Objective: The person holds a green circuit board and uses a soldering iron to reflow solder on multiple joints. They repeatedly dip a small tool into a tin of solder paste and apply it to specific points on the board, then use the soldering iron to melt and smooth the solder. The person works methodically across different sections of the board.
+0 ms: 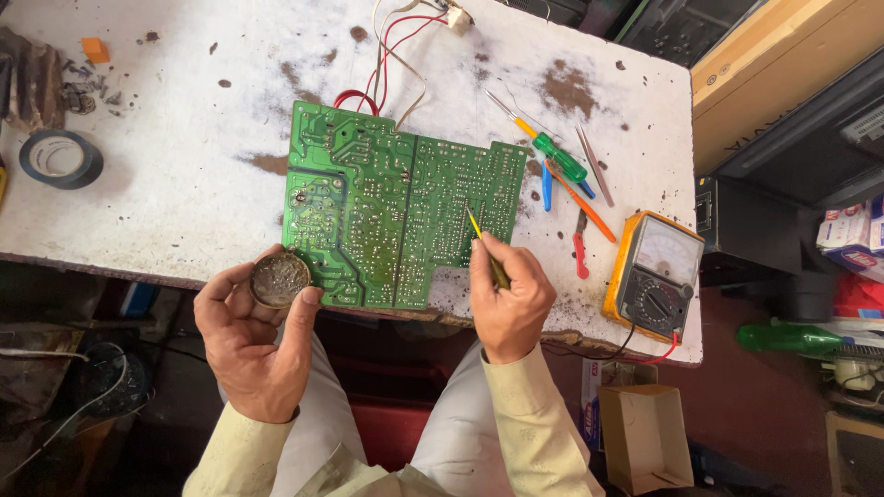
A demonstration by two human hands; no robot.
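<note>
Two hands at a circuit board on a worn white bench

The left hand (253, 336) is clamped around a small round tin (280, 278) at the bench's near edge, touching the board's corner; the right hand (509, 296) pinches a yellow-tipped tool (485, 247), its tip on the green circuit board (396, 216) lying solder side up; right lies an analogue multimeter (655, 276); beyond, screwdrivers (552, 158); far left, black tape roll (61, 158).

The right hand (512, 304) touches a yellow-tipped tool (486, 247), perhaps a screwdriver, to the green circuit board (396, 212).
</note>
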